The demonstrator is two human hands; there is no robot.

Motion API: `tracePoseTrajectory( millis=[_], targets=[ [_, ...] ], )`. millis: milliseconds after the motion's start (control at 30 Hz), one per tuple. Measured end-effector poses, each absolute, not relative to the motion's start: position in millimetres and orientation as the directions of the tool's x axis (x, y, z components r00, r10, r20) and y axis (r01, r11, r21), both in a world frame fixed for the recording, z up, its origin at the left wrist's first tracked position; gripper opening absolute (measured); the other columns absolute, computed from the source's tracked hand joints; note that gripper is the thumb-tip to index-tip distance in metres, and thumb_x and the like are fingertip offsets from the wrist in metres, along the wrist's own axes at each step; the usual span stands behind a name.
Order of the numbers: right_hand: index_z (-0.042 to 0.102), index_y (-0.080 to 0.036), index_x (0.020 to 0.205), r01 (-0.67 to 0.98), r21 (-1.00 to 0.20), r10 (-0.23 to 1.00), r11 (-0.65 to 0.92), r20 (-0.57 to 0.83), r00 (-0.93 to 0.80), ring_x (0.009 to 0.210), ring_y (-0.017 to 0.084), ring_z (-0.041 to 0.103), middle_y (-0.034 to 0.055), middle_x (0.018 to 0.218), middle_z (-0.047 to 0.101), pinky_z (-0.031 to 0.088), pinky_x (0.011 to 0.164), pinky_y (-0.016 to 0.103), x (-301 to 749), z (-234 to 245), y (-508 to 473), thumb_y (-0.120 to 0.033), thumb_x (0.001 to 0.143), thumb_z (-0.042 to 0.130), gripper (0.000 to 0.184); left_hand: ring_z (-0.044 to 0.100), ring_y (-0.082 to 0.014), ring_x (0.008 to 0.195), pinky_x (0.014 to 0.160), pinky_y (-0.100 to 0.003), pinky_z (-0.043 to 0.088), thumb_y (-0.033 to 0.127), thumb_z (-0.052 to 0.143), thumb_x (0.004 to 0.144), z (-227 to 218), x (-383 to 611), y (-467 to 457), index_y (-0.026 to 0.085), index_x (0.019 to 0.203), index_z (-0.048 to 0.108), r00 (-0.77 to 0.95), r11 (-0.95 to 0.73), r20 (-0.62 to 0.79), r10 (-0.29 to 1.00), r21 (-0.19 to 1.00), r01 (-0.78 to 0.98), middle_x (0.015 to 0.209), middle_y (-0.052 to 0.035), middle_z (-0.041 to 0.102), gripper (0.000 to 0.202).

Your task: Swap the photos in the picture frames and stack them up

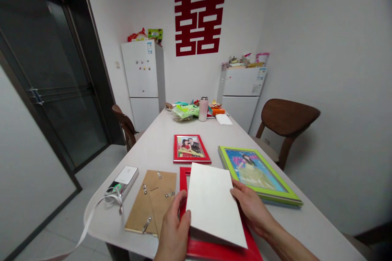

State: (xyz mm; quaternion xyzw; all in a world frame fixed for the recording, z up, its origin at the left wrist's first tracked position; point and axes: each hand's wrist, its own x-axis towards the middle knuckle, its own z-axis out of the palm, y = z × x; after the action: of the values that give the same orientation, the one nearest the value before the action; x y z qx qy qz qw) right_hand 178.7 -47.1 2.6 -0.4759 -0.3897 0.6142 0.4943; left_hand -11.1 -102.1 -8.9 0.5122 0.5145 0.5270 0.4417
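The left hand [175, 226] and right hand [251, 209] grasp the card [214, 204], tilted over the near red frame [220, 251]. The backing [153, 204] is off, left on the tabletop [147, 147]; the card isn't seated flat.

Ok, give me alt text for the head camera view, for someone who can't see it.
The left hand and right hand hold a blank white sheet over a red frame on a pale table. A brown backing board with metal clips lies to the left, a red-framed picture beyond, and a green-framed picture to the right.
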Motion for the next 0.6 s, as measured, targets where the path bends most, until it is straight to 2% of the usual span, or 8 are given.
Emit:
tracePoseTrajectory(
  millis=[67,133,267,367,500,600],
  targets=[
    [0.047,-0.015,0.113,-0.123,-0.974,0.981,-0.189,-0.182,-0.072,0.063,0.017,0.063,0.0044,0.08,0.068,0.048,0.056,0.026,184,0,-44,-0.015,0.061,0.042,0.052,0.041,-0.0207,0.113,0.098,-0.034,0.028,0.021,0.047,0.071,-13,-15,-104,0.011,0.114,0.046,-0.035,-0.104,0.121,0.992,0.945,0.31,0.121,-0.0111,0.048,0.044],
    [0.047,-0.014,0.113,-0.033,-0.985,0.983,-0.168,-0.166,-0.074,0.061,0.017,0.062,0.0037,0.078,0.068,0.047,0.055,0.025,186,-5,-40,-0.015,0.061,0.041,0.052,0.041,-0.0211,0.113,0.098,-0.035,0.029,0.019,0.046,0.07,-15,-15,-106,0.012,0.115,0.046,0.041,-0.131,0.127,0.991,0.874,0.468,0.121,-0.0108,0.048,0.046],
    [0.046,-0.014,0.114,0.106,-0.986,0.987,-0.131,-0.14,-0.081,0.06,0.017,0.061,0.0034,0.076,0.068,0.044,0.051,0.025,183,-13,-33,-0.018,0.065,0.037,0.05,0.038,-0.0245,0.115,0.096,-0.041,0.032,0.016,0.044,0.067,-23,-12,-106,0.009,0.118,0.043,0.194,-0.24,0.147,0.97,0.711,0.661,0.125,-0.0141,0.042,0.051],
    [0.051,-0.014,0.108,0.325,-0.944,0.991,-0.05,-0.087,-0.1,0.062,0.018,0.06,0.0033,0.076,0.067,0.043,0.053,0.026,182,-13,-28,-0.018,0.067,0.036,0.044,0.037,-0.0258,0.115,0.094,-0.044,0.034,0.013,0.044,0.066,-30,-11,-106,0.006,0.117,0.043,0.277,-0.348,0.21,0.937,0.582,0.735,0.125,-0.0164,0.04,0.052],
    [0.057,-0.014,0.096,0.679,-0.723,0.99,0.132,0.062,-0.126,0.074,0.019,0.059,0.0066,0.084,0.066,0.041,0.064,0.026,184,-9,-26,-0.018,0.069,0.037,0.034,0.039,-0.0264,0.114,0.091,-0.045,0.038,0.011,0.044,0.066,-38,-11,-105,0.007,0.115,0.045,0.34,-0.448,0.3,0.891,0.466,0.763,0.123,-0.0169,0.043,0.05],
    [0.056,-0.014,0.094,0.848,-0.512,0.99,0.139,0.095,-0.105,0.082,0.021,0.057,0.0106,0.09,0.064,0.038,0.069,0.027,181,-7,-30,-0.024,0.073,0.04,0.028,0.04,-0.0269,0.113,0.09,-0.045,0.039,0.011,0.045,0.067,-40,-10,-104,0.007,0.115,0.046,0.346,-0.454,0.308,0.886,0.427,0.782,0.121,-0.0169,0.045,0.048]
  ],
)
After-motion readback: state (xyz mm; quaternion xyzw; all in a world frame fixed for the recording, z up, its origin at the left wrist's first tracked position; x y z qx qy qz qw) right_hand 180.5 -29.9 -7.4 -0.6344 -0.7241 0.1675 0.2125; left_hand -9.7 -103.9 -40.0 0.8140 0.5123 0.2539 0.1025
